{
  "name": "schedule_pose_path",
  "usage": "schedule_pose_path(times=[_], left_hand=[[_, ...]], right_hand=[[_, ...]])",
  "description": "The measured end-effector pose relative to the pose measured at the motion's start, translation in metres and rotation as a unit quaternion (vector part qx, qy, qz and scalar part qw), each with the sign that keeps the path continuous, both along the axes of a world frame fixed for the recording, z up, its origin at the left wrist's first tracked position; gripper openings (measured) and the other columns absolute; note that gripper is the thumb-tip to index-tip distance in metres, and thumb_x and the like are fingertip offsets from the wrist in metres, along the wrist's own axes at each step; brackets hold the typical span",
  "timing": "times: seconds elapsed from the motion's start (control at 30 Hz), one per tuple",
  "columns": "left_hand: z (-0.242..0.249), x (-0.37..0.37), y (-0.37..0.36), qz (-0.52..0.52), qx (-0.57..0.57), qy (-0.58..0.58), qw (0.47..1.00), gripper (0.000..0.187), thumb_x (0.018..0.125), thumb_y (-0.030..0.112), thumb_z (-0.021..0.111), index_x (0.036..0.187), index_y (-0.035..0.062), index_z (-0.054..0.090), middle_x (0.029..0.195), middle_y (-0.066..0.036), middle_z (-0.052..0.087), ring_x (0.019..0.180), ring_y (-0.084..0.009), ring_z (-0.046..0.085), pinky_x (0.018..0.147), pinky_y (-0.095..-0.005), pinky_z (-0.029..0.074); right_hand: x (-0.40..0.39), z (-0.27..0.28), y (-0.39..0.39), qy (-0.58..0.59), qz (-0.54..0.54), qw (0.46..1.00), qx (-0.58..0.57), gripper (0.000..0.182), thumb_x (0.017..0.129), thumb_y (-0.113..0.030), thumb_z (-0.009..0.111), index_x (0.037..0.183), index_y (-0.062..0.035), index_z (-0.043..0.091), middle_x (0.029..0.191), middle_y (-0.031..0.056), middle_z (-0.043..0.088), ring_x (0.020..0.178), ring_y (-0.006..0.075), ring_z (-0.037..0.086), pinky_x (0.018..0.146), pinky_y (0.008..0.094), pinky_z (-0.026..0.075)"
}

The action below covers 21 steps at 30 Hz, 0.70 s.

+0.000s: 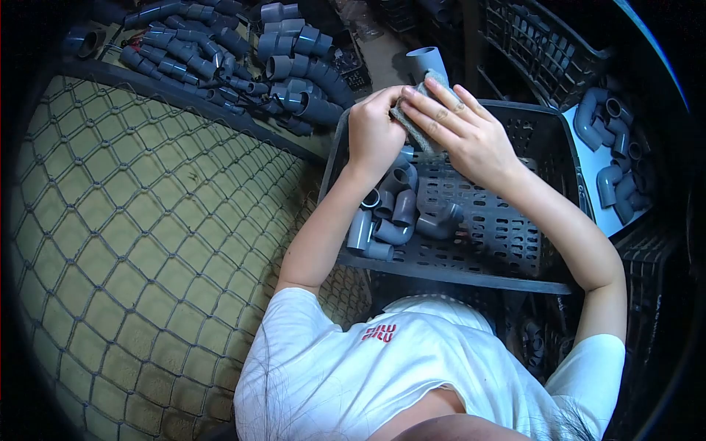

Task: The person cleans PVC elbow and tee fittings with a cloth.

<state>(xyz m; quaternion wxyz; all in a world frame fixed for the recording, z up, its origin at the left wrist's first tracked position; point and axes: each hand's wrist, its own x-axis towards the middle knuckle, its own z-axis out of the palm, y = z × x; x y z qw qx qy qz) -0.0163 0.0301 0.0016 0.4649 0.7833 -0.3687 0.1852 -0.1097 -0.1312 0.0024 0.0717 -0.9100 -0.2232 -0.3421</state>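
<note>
A grey plastic pipe fitting [425,60] is held up over the far rim of a black crate [471,278], one round open end facing away from me. My left hand [376,126] is curled round its near part, which the fingers hide. A grey-green cloth [418,131] is wrapped against the fitting. My right hand [471,132] presses the cloth on it from the right, fingers long and close together. Below the hands, several grey elbow fittings [395,229] lie in the left part of the crate.
Left of the crate is a wire mesh [147,220] over a yellowish surface. Many grey fittings [294,66] are heaped behind it. To the right, more elbow fittings [609,184] lie on a pale board [588,165]. Another black crate [537,44] stands at the back right.
</note>
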Motion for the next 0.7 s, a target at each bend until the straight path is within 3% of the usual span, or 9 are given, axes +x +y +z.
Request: schedule_pose_path(times=[0.03, 0.13, 0.27, 0.37, 0.43, 0.53, 0.7], left_hand=[[0.002, -0.002, 0.0, 0.0, -0.001, 0.0, 1.0, 0.017, 0.077, -0.001, 0.065, 0.094, 0.0001, 0.069, 0.087, -0.019, 0.07, 0.08, -0.0368, 0.068, 0.071, -0.039, 0.055], [0.004, -0.016, -0.001, -0.022, 0.036, 0.027, 0.999, 0.012, 0.072, 0.0, 0.07, 0.084, -0.0006, 0.065, 0.078, -0.017, 0.065, 0.073, -0.0388, 0.064, 0.065, -0.0411, 0.052], [-0.002, -0.008, 0.002, -0.059, 0.074, -0.079, 0.992, 0.016, 0.07, -0.001, 0.068, 0.085, 0.0005, 0.065, 0.081, -0.017, 0.063, 0.077, -0.0375, 0.064, 0.066, -0.0429, 0.052], [0.0, -0.004, 0.006, -0.048, 0.074, -0.064, 0.994, 0.016, 0.069, -0.001, 0.068, 0.085, 0.0005, 0.065, 0.081, -0.016, 0.065, 0.078, -0.0377, 0.064, 0.068, -0.0432, 0.052], [0.001, -0.007, 0.005, -0.033, 0.078, -0.061, 0.995, 0.016, 0.069, -0.001, 0.069, 0.085, 0.001, 0.064, 0.081, -0.015, 0.065, 0.078, -0.037, 0.064, 0.068, -0.0425, 0.053], [0.005, -0.016, 0.006, -0.02, 0.124, -0.15, 0.981, 0.018, 0.067, 0.001, 0.07, 0.083, 0.002, 0.063, 0.077, -0.012, 0.062, 0.074, -0.0331, 0.063, 0.066, -0.0406, 0.052], [0.014, -0.021, 0.011, -0.009, 0.113, -0.205, 0.972, 0.014, 0.067, 0.002, 0.068, 0.079, 0.0042, 0.061, 0.072, -0.009, 0.061, 0.068, -0.0306, 0.063, 0.062, -0.0411, 0.05]], right_hand=[[0.003, 0.0, -0.001, 0.0, 0.0, 1.0, -0.001, 0.057, 0.083, -0.003, 0.058, 0.139, -0.012, 0.053, 0.149, 0.0045, 0.048, 0.14, 0.0229, 0.042, 0.116, 0.0432, 0.035], [0.004, 0.005, -0.003, 0.018, 0.017, 0.994, 0.102, 0.059, 0.081, 0.004, 0.055, 0.139, -0.0036, 0.051, 0.141, 0.015, 0.053, 0.13, 0.0289, 0.053, 0.11, 0.0437, 0.042], [-0.008, 0.004, 0.001, 0.041, 0.058, 0.991, 0.113, 0.057, 0.08, 0.005, 0.057, 0.136, -0.0036, 0.053, 0.138, 0.0147, 0.056, 0.128, 0.0296, 0.054, 0.109, 0.0434, 0.044], [-0.004, 0.006, -0.002, 0.042, 0.077, 0.988, 0.127, 0.053, 0.081, 0.003, 0.058, 0.133, -0.0041, 0.055, 0.135, 0.0141, 0.058, 0.125, 0.0297, 0.057, 0.108, 0.0447, 0.045], [0.005, 0.001, -0.01, 0.011, 0.038, 0.997, 0.072, 0.05, 0.082, -0.001, 0.06, 0.131, -0.0054, 0.057, 0.132, 0.0122, 0.061, 0.121, 0.0259, 0.061, 0.106, 0.0427, 0.046], [-0.006, 0.005, -0.001, 0.005, -0.001, 0.999, 0.032, 0.051, 0.081, 0.0, 0.059, 0.132, -0.0054, 0.056, 0.132, 0.0115, 0.061, 0.122, 0.0236, 0.06, 0.108, 0.0422, 0.043], [-0.016, 0.007, 0.01, 0.048, -0.003, 0.994, 0.101, 0.054, 0.079, 0.003, 0.059, 0.133, -0.0028, 0.055, 0.132, 0.0107, 0.061, 0.125, 0.023, 0.057, 0.112, 0.0427, 0.038]])
